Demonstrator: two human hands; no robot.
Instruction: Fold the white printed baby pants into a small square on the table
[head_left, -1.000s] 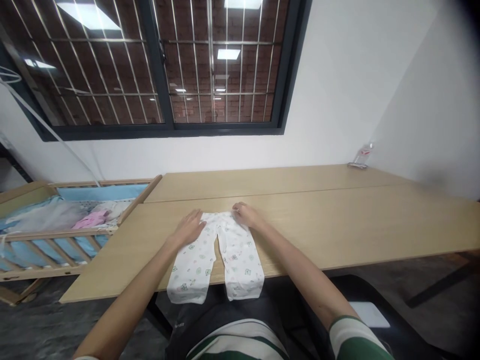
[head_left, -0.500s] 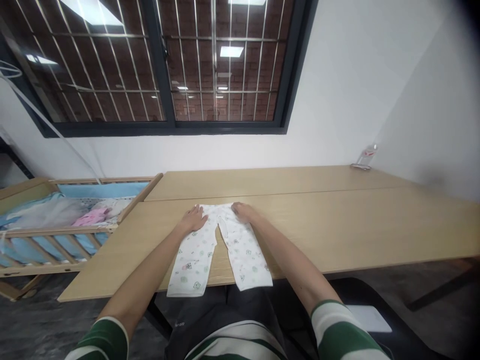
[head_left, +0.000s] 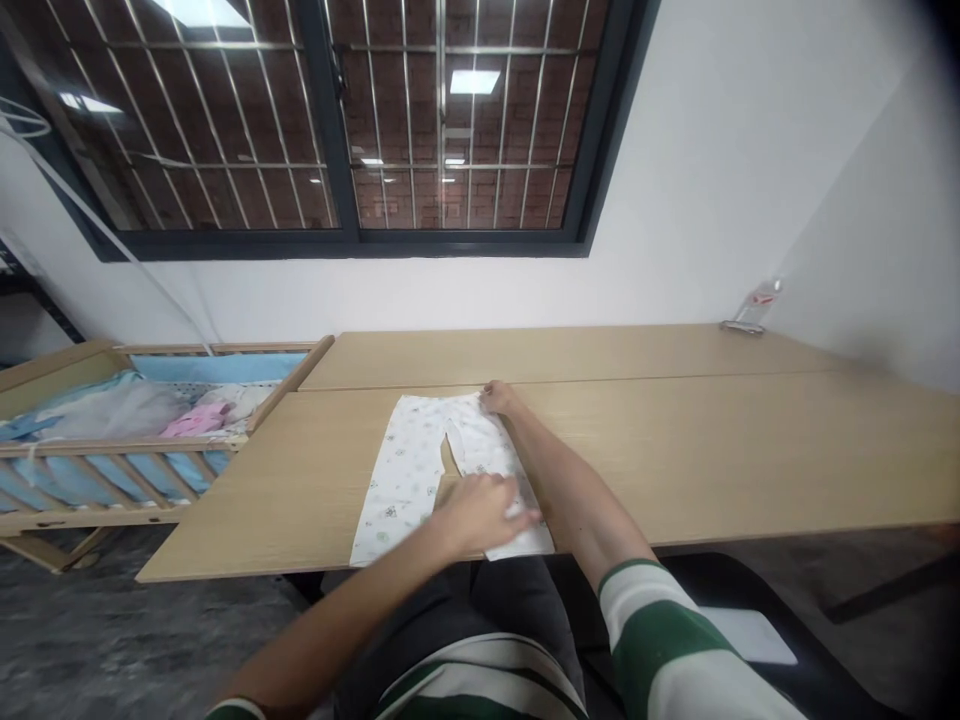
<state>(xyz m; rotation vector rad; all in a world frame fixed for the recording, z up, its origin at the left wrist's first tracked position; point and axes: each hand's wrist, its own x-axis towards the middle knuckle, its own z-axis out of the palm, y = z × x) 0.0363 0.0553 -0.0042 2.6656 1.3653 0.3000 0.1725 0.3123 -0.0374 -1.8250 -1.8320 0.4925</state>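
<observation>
A pair of small white baby pants (head_left: 401,470) with a faint printed pattern lies spread on the wooden table, waistband away from me and leg ends at the near edge. My right hand (head_left: 498,398) is closed on the right corner of the waistband. Crossing over toward the right trouser leg, my left hand (head_left: 484,512) is slightly blurred, with its thumb apart from its fingers and nothing visibly held. It hides part of that leg and of the gap between the legs.
The table (head_left: 675,440) runs far to the right, with a clear plastic bottle (head_left: 759,304) at its back corner. At left stands a wooden crib (head_left: 112,455) holding bedding and a pink cloth (head_left: 199,419). Under the table's near edge is a black chair (head_left: 720,580).
My left hand has left the waistband's left side and swung right and nearer, over the right leg. My right hand stays at the waistband's right corner. The pants sit slightly farther up the table.
</observation>
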